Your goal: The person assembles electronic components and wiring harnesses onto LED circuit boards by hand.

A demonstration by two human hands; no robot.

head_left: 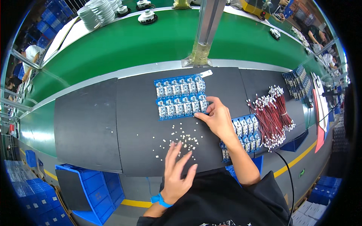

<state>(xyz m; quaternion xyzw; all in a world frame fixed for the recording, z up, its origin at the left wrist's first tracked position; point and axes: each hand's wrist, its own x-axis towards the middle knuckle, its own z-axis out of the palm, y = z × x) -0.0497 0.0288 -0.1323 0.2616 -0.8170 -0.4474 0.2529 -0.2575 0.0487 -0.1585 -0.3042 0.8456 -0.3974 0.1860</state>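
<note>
Two blue circuit board panels lie one behind the other on the black mat, each carrying a row of white-and-silver parts: a far panel (180,86) and a near panel (182,107). My right hand (220,117) grips the right end of the near panel, thumb at its front corner and fingers at the back. Many tiny white pieces, like connectors (184,138), are scattered on the mat in front of the panels. Over their near side hovers my left hand (176,177), fingers spread, with a blue band (161,200) on the wrist. I cannot see anything held in it.
More board panels (247,132) lie right of my right forearm, beside bundles of red wires (269,120) with white plugs. Another board stack (296,83) stands farther right. A metal post (206,34) rises before the green conveyor (151,45). Blue crates (98,192) stand lower left.
</note>
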